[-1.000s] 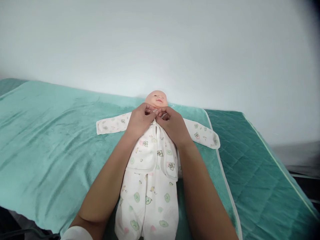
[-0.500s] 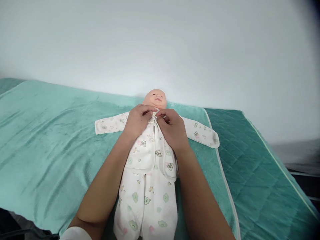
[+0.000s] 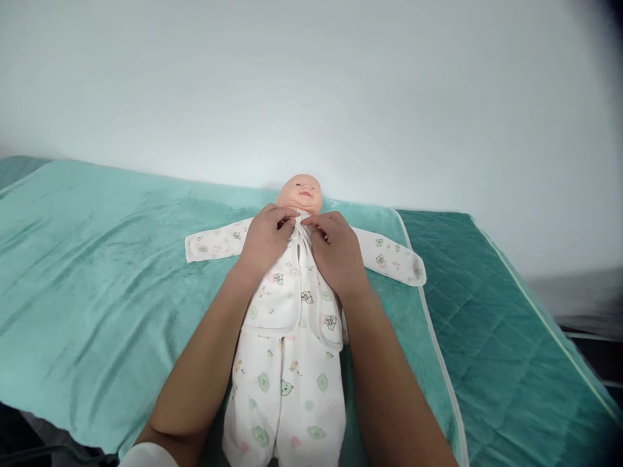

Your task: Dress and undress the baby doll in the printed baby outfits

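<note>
A baby doll (image 3: 300,192) lies on its back with its head toward the wall. It wears a white printed jacket (image 3: 275,298) and matching trousers (image 3: 311,395). At the collar, thin white ties (image 3: 298,220) are gathered between my hands. My left hand (image 3: 267,237) pinches the ties from the left, thumb and forefinger close together. From the right, my right hand (image 3: 335,243) pinches the other side of them. Both hands rest over the doll's upper chest. Below the ties the jacket's front edges hang slightly apart. The exact shape of the knot or bow is too small to tell.
A light green plush blanket (image 3: 121,292) lies under the doll. On the right, a darker green quilted cover (image 3: 491,324) shows beyond the blanket's pale edge. A white wall (image 3: 311,84) stands right behind the doll's head. The jacket's sleeves stretch out to both sides.
Both hands stay at the collar with only small finger movements. The right fingertips have straightened a little along the ties. The doll and clothes lie as before.
</note>
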A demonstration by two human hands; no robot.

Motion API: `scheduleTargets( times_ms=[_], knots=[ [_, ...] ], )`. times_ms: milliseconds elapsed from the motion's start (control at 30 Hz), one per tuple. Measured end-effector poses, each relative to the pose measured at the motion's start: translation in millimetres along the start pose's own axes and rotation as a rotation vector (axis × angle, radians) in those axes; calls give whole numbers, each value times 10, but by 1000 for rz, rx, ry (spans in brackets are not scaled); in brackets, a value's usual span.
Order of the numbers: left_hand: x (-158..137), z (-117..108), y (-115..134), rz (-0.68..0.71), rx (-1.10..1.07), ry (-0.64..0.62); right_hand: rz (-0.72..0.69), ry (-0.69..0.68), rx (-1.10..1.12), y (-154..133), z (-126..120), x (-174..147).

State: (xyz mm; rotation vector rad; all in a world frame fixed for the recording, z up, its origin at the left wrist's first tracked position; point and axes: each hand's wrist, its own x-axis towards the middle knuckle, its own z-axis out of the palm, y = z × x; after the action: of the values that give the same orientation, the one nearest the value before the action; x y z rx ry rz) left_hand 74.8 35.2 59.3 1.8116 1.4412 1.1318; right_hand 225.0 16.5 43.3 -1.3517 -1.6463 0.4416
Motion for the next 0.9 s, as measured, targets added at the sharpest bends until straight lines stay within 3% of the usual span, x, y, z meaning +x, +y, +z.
scheduleTargets(
  times_ms=[300,500,700,833,900],
  knots=[
    [-201,26,-76,185,271,127,-123,-162,-68,-80,8,-207],
    [-418,-36,-133,298,162,105,-118,-164,83,-57,-39,-466],
    [-522,-68,-167,299,3,110,-71,-12,271,-22,-59,-697],
    [-499,-71,-156,275,-62,109,-79,145,66,-140,-52,-718],
    [-490,-72,-145,253,-62,101,-47,154,-33,-208,-47,-711]
  ],
)
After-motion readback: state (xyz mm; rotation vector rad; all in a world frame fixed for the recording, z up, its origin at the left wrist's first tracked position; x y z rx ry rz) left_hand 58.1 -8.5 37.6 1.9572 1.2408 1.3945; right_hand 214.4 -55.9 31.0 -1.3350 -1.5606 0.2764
